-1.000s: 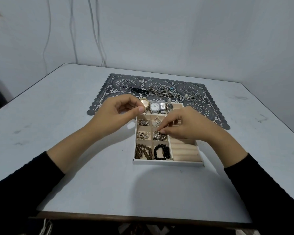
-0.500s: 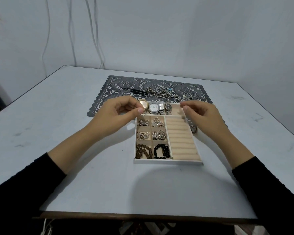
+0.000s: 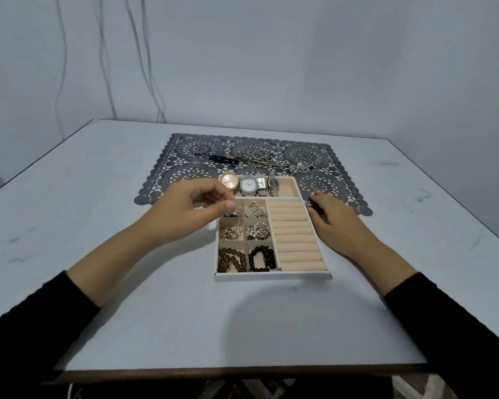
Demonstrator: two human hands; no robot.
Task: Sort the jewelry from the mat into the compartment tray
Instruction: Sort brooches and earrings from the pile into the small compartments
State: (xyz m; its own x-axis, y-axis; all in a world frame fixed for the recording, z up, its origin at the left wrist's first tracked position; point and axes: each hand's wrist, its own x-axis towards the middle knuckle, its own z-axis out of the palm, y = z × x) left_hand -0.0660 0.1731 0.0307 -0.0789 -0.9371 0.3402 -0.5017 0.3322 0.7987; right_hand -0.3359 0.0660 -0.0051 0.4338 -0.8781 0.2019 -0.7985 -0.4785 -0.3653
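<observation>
Over the far-left small compartment of the compartment tray, the left grip has thumb and forefinger closed on a small silvery piece. The right grip rests on the bench, just beside the tray's right wall, with its fingers relaxed and holding nothing. Earrings and two bead bracelets fill the small compartments, and the ring rolls sit bare. Three watches lie in the far row. Beyond the tray, on the mat, lie tangled chains, loose rings and a black clip.
</observation>
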